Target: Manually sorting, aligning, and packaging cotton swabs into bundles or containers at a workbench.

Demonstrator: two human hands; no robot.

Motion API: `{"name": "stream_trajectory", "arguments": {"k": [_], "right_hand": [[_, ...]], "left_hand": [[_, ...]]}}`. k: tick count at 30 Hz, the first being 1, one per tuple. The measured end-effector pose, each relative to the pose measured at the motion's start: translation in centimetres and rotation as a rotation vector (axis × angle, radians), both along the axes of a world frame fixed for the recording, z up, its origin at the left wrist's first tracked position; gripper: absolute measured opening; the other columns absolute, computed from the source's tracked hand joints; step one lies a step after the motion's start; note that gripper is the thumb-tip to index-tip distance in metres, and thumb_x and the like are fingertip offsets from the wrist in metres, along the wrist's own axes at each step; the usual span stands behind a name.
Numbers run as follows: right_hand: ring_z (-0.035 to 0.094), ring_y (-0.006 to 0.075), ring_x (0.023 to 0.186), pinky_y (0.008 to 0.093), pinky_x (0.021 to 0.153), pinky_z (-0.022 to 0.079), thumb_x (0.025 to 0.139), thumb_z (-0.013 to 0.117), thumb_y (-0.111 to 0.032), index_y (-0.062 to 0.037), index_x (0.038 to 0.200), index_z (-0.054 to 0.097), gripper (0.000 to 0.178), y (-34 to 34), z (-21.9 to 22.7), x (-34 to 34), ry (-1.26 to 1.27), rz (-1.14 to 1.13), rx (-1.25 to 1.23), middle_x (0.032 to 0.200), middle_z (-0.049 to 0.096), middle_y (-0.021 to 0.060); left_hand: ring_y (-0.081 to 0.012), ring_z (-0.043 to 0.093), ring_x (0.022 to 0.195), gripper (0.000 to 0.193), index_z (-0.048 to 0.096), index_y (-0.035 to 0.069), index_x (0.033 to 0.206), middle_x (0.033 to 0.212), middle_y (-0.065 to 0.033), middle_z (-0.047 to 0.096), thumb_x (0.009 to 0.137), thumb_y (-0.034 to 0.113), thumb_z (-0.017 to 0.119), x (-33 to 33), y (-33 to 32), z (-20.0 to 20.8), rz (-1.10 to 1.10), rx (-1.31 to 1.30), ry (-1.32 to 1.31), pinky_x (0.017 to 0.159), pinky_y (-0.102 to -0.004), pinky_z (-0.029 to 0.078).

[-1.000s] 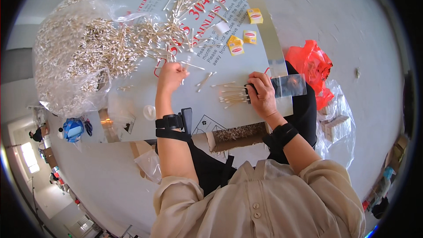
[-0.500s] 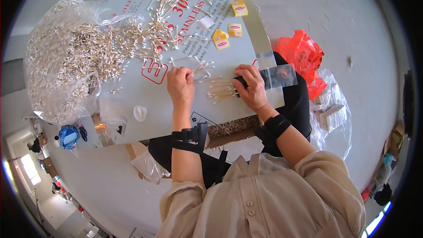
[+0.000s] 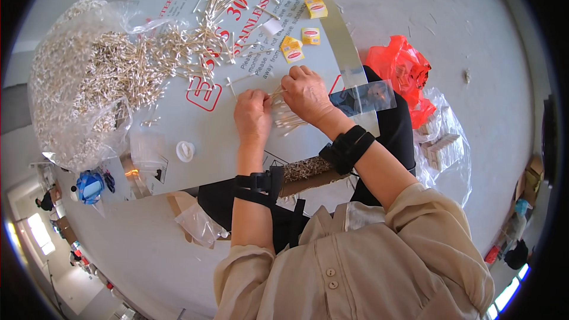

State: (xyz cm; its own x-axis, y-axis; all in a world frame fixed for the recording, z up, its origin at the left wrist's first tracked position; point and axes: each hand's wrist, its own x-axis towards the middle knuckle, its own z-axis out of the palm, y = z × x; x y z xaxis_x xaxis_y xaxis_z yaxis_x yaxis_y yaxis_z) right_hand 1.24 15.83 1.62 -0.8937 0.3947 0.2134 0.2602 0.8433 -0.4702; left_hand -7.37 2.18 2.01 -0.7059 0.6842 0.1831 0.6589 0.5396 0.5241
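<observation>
Over the metal sheet, my left hand [image 3: 253, 115] is closed, its fingertips pinching the ends of a few cotton swabs [image 3: 277, 92]. My right hand [image 3: 307, 96] curls its fingers over the other side of these swabs, close to the left fingertips. A loose bunch of cotton swabs [image 3: 288, 120] lies on the sheet under the right hand, partly hidden by it. Just right of that hand lies a clear plastic sleeve [image 3: 373, 97] over the sheet's edge. A single cotton swab [image 3: 232, 87] rests beyond my left hand.
A large clear bag [image 3: 59, 83] spills a heap of cotton swabs [image 3: 124, 71] at the left. Small yellow boxes [image 3: 310, 36], a white slip [image 3: 272, 26] and a white round cap [image 3: 185, 152] lie about. A red bag [image 3: 403, 71] is at right; a cardboard box [image 3: 308, 182] sits below the near edge.
My right hand has left the dark strip by the sleeve and moved left and away from me to the swabs at my left fingertips. My left hand has shifted slightly right.
</observation>
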Motion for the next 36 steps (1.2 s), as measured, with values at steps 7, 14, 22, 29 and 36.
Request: {"name": "stream_trajectory", "arguments": {"k": [7,14,22,29,36], "right_hand": [[0.059,0.0276,0.089,0.0390,0.074,0.050,0.072,0.061,-0.007,-0.0058,0.078,0.064,0.007,2.8,1.2,1.5,-0.039,-0.005,0.166,0.085,0.058,0.0093],[0.061,0.0287,0.096,0.0403,0.080,0.050,0.077,0.063,-0.010,-0.0056,0.085,0.066,0.010,3.2,0.7,-1.5,-0.066,0.105,0.099,0.091,0.062,0.0110],[0.057,0.0270,0.096,0.0388,0.083,0.046,0.074,0.071,-0.014,-0.0107,0.080,0.061,0.012,2.7,0.8,0.4,0.049,0.317,-0.101,0.089,0.058,0.0056],[0.056,0.0266,0.092,0.0382,0.082,0.045,0.070,0.074,-0.013,-0.0112,0.080,0.060,0.017,2.3,0.3,2.6,-0.002,0.304,-0.154,0.088,0.057,0.0048],[0.057,0.0307,0.097,0.0400,0.083,0.049,0.071,0.072,-0.009,-0.0061,0.089,0.065,0.019,3.0,-0.4,3.9,0.181,-0.029,-0.531,0.092,0.060,0.0100]], "left_hand": [[-0.0294,0.060,0.087,0.013,0.062,0.007,0.080,0.082,-0.0064,0.062,0.072,0.001,0.071,0.9,0.1,-0.2,0.005,0.027,0.039,0.074,-0.0406,0.050],[-0.0345,0.055,0.093,0.024,0.062,0.004,0.090,0.092,-0.0126,0.059,0.071,0.009,0.075,-0.3,-0.3,-1.1,0.227,0.220,0.051,0.084,-0.0442,0.046],[-0.0352,0.053,0.096,0.026,0.062,0.007,0.094,0.095,-0.0104,0.058,0.072,0.010,0.076,-5.0,-0.7,-0.9,0.302,0.058,0.144,0.085,-0.0449,0.044],[-0.0289,0.053,0.091,0.017,0.061,0.010,0.079,0.087,-0.0041,0.055,0.071,0.002,0.073,-1.2,1.9,-0.9,0.018,0.107,0.067,0.081,-0.0404,0.044],[-0.0289,0.054,0.090,0.019,0.062,0.010,0.081,0.087,-0.0041,0.058,0.069,0.002,0.074,-1.8,0.2,-0.3,0.092,0.170,0.190,0.080,-0.0399,0.045]]}}
